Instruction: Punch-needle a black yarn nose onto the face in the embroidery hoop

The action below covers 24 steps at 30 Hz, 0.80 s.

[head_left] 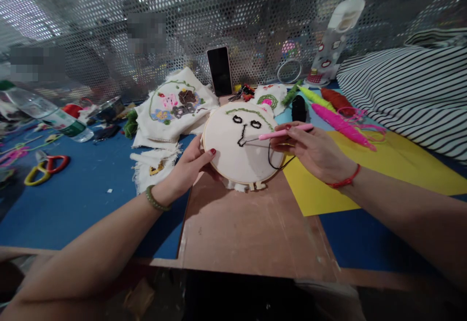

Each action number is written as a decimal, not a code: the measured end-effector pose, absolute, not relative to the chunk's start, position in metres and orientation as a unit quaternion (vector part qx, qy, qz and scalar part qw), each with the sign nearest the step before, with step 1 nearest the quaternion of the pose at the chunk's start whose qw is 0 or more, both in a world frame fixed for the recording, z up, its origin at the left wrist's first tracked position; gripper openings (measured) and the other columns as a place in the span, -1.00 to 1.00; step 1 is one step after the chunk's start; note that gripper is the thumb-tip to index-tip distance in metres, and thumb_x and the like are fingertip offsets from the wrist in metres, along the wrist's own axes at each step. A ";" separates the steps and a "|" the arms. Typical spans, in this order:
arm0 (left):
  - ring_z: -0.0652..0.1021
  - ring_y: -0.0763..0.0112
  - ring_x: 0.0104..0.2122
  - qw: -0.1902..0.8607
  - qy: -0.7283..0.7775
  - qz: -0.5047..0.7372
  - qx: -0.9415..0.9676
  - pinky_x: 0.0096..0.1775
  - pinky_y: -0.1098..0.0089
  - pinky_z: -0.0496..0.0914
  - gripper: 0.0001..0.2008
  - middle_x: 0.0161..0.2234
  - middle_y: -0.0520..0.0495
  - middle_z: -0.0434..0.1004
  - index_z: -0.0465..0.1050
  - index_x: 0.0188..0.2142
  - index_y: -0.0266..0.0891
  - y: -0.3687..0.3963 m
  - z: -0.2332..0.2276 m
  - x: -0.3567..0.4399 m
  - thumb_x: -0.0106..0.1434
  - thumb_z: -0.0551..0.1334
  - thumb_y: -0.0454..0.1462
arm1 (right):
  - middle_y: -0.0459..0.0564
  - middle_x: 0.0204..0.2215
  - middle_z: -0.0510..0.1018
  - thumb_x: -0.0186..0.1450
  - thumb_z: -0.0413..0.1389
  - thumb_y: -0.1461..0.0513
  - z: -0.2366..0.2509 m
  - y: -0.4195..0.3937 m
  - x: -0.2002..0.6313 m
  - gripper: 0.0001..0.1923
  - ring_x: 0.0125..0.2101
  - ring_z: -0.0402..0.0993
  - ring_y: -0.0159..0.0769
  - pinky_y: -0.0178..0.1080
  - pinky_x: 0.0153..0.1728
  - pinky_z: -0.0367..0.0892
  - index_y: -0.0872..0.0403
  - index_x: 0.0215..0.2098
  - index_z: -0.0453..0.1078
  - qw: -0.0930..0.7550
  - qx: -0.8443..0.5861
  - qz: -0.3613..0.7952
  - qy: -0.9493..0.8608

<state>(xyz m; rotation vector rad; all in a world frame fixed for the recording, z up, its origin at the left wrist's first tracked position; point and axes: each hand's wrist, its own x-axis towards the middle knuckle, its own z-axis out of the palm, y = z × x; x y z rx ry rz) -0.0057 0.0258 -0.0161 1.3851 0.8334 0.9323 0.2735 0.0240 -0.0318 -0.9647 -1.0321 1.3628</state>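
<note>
We count one left hand, one right hand and two bracelets. We see one round hoop, one pink tool, two black stitched eyes, one phone, one pair of scissors, two bottles, one yellow sheet and one striped cloth. On the right we find five bundles of yarn: one pink, one red, one lime, one green, one black. The far-left jumble is too messy to count.
</note>
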 end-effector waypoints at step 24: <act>0.57 0.43 -0.46 0.583 0.378 0.390 0.604 -0.50 0.39 0.60 -0.45 -0.10 -0.16 0.56 0.23 0.22 -0.23 0.024 -0.013 -0.006 0.32 0.31 -0.16 | -0.06 -0.39 0.67 0.12 0.40 0.07 -0.032 0.026 0.278 -0.74 -0.36 0.61 -0.27 -0.16 -0.27 0.53 -0.01 -0.30 0.53 0.548 -0.406 0.588 -0.435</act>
